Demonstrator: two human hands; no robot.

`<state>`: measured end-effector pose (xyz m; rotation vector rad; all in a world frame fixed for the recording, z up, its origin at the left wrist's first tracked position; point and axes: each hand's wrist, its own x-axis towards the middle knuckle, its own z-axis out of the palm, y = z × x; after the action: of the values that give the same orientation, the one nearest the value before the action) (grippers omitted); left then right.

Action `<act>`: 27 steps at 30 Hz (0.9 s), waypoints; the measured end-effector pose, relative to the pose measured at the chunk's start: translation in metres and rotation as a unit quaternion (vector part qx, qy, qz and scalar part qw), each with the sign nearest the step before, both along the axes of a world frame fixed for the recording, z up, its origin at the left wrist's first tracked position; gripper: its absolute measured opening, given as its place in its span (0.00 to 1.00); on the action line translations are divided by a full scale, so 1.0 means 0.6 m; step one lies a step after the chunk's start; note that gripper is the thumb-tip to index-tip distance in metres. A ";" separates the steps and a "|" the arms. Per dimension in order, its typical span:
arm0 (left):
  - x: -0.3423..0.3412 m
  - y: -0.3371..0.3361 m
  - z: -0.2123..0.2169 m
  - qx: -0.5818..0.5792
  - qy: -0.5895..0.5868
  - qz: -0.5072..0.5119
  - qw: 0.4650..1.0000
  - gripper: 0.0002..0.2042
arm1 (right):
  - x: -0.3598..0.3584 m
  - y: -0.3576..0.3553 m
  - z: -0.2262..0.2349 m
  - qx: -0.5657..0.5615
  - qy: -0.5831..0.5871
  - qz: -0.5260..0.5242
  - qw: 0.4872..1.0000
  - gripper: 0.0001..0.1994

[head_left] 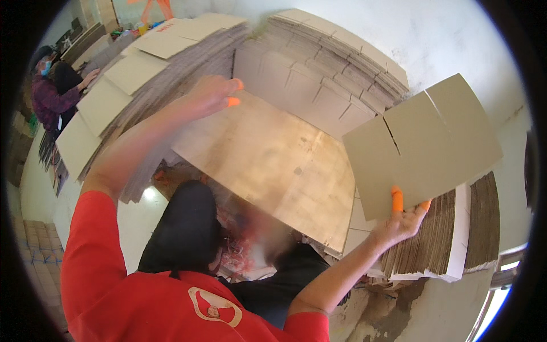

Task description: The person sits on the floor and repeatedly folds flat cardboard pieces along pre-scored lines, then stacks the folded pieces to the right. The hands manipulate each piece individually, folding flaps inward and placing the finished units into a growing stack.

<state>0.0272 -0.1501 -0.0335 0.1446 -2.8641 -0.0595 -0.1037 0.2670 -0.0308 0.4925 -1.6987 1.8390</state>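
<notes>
One cardboard sheet (pixel 420 143) in right hand (pixel 399 223)

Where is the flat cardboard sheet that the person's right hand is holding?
In the head view, the cardboard sheet is at right, held by the right hand above a stack of flattened cartons.

— Where's your left hand (pixel 213 94)?

— Raised ahead of me, arm outstretched, fingers loosely curled.

— And your right hand (pixel 400 219)?

— Lifted at my right, elbow bent, fingertips pinching upward, 2 orange-capped.

My fingertips (pixel 397 199) wear orange caps; my sleeve (pixel 91 251) is red. The flat cardboard sheet (pixel 421 142) at right is grey-brown, the board (pixel 273 165) pale tan.
</notes>
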 end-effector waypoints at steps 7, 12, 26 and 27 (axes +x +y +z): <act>-0.281 0.061 -0.114 0.045 0.119 -0.094 0.987 0.17 | -0.063 -0.025 -0.050 0.299 -0.043 -0.114 0.946 0.37; -0.431 0.123 -0.117 0.058 0.068 -0.080 0.993 0.21 | -0.089 -0.020 -0.058 0.324 -0.057 -0.158 0.931 0.36; -0.559 0.100 -0.182 -0.037 0.106 -0.064 0.992 0.22 | -0.144 -0.058 -0.096 0.148 -0.002 -0.076 0.986 0.38; -0.558 0.098 -0.175 -0.030 0.093 -0.074 0.992 0.22 | -0.142 -0.059 -0.096 0.171 0.003 -0.083 0.982 0.38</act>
<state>-0.3074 -0.0914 -0.1387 -0.0815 -2.6823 -0.0148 -0.1892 0.2316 -0.0884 0.4737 -1.9988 1.4330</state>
